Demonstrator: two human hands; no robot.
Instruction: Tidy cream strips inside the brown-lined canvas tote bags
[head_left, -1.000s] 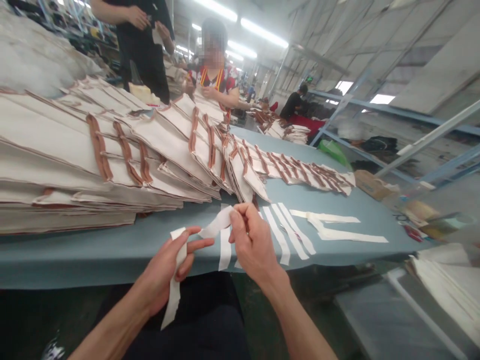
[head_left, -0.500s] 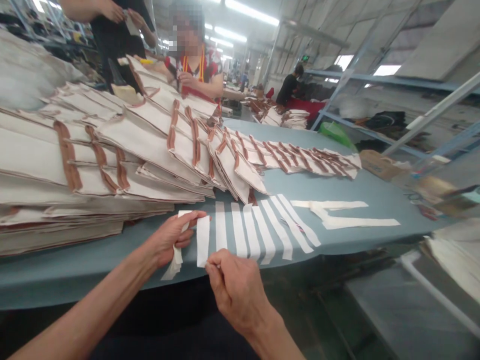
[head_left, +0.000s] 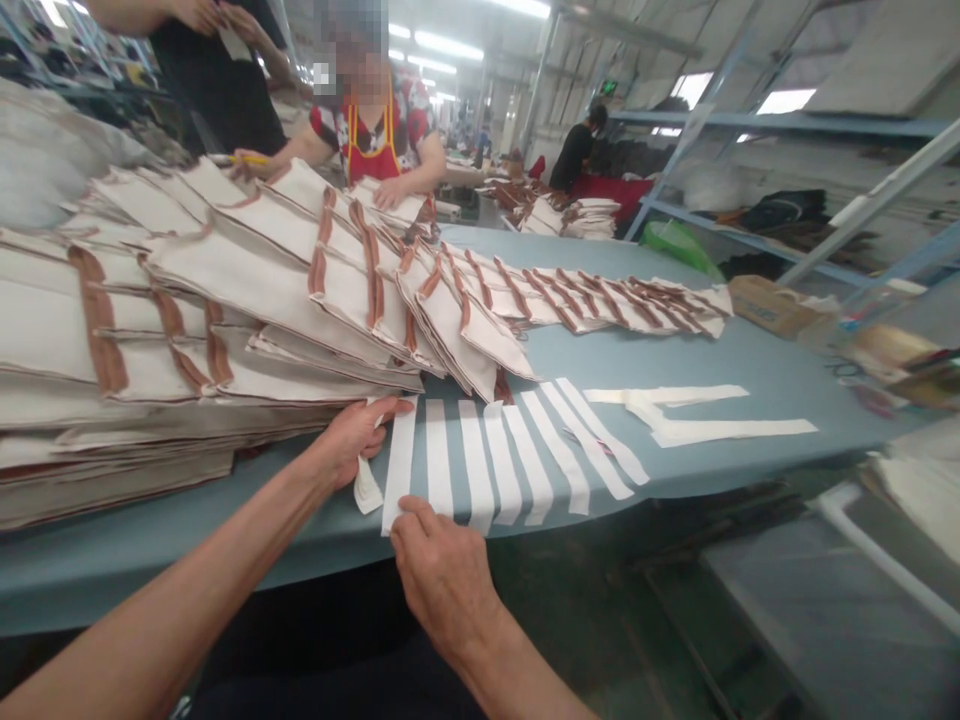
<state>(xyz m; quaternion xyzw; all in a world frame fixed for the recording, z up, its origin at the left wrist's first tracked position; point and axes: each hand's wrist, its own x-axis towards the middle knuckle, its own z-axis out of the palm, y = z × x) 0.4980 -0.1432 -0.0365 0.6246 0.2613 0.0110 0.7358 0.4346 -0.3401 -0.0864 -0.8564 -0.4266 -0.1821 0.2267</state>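
Note:
A white fabric strip (head_left: 401, 460) lies along the near edge of the table, the leftmost in a row of similar strips (head_left: 517, 455). Closed around a folded bunch of cream strips (head_left: 367, 488), my left hand (head_left: 356, 440) also has its index finger stretched over the far end of the leftmost strip. The near end of that same strip is under the curled fingers and thumb of my right hand (head_left: 442, 565), at the table edge. My right fingertips are partly hidden by the hand itself.
Tall stacks of cream fabric panels with brown trim (head_left: 247, 260) fill the table's left side, and a row of them (head_left: 600, 300) runs behind. Loose cream strips (head_left: 727, 432) lie to the right. A co-worker in a red apron (head_left: 375, 140) stands across the blue-grey table (head_left: 570, 360).
The leftmost strip now lies longer and flatter beside the row. My left hand has risen slightly toward its far end; my right hand has shifted a little left. The co-worker's hands are lower, on the panels.

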